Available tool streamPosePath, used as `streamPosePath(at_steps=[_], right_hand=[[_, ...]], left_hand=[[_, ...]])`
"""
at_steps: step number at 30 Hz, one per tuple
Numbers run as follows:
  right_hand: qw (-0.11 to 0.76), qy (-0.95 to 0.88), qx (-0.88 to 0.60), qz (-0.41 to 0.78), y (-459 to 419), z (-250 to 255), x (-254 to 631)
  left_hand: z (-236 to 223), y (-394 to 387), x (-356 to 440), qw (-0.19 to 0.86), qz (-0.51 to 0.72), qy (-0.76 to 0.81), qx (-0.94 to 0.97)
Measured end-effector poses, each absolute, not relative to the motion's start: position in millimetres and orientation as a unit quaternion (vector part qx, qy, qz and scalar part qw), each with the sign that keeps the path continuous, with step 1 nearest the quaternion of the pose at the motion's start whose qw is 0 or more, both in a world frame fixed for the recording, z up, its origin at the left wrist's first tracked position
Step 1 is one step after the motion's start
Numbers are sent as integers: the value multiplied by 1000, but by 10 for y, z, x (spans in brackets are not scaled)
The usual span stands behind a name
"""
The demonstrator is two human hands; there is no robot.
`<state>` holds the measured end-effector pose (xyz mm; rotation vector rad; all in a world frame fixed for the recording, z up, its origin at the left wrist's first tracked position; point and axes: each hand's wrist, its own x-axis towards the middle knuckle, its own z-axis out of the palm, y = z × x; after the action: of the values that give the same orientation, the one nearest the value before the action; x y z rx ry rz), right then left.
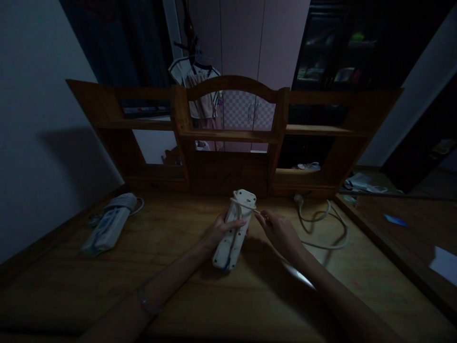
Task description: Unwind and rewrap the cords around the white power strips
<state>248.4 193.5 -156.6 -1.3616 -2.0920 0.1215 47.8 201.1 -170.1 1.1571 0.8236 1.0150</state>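
A white power strip (224,250) is held up over the tabletop, tilted with its far end raised. Around its near side my left hand (219,228) is wrapped, thumb lying across the face. My right hand (280,231) pinches the strip's white cord (244,205), which crosses the strip near its far end. Part of the cord also runs lengthwise along the strip. Beyond my right hand the loose cord curves over the table to a plug (299,199). A blue bit shows at the strip's near end.
Another power strip (109,228) with its cord wound around it lies at the left of the wooden tabletop (160,267). A wooden shelf unit (228,138) stands along the back. To the right, a lower surface holds white paper (444,264) and a blue card (395,220).
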Motion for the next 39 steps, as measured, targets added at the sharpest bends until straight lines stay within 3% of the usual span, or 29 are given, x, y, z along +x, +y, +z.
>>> streamPosePath(at_steps=[10, 14, 21, 23, 29, 39], right_hand=[[149, -830, -513, -161, 1930, -1558, 2540], [152, -830, -501, -191, 1899, -1536, 2576], [222, -840, -440, -226, 1822, -1532, 2528], [262, -828, -430, -246, 1797, -1502, 2535], [297, -818, -425, -249, 1717, -1421, 2544], [197, -874, -400, -194, 1673, -1524, 2357]], left_hand=[[-1547, 2074, 407, 537, 483, 409, 557], [-1581, 2152, 329, 494, 504, 448, 549], [-1682, 2264, 201, 513, 440, 516, 525], [-1626, 2201, 236, 452, 442, 520, 574], [-1453, 1966, 355, 92, 417, 505, 750], [-1632, 1956, 367, -110, 232, 567, 783]])
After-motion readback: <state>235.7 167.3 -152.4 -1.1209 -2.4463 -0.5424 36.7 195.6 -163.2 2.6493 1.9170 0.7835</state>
